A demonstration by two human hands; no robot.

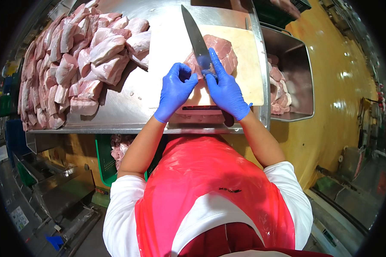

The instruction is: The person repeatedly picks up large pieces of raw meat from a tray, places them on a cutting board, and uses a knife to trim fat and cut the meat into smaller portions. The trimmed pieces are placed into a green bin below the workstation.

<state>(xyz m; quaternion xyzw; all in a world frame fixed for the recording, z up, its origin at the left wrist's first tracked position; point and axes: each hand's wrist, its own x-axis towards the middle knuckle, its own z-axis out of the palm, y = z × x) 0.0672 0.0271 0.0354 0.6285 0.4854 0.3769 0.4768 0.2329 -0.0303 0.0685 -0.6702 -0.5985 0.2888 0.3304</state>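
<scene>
A piece of raw pink meat lies on the white cutting board in front of me. My right hand, in a blue glove, grips a long knife. Its index finger stretches forward beside the blade, and the dark handle shows below the palm. The blade points away from me, slightly left, and lies over the meat's left part. My left hand, also gloved in blue, is closed in a pinch at the near left edge of the meat. The fingertips' exact hold is partly hidden.
Many raw meat pieces are heaped on the steel table at left. A deep steel bin with cut meat stands beyond the table's right edge. Below the table is a green crate holding meat. A dark crate sits at the far right.
</scene>
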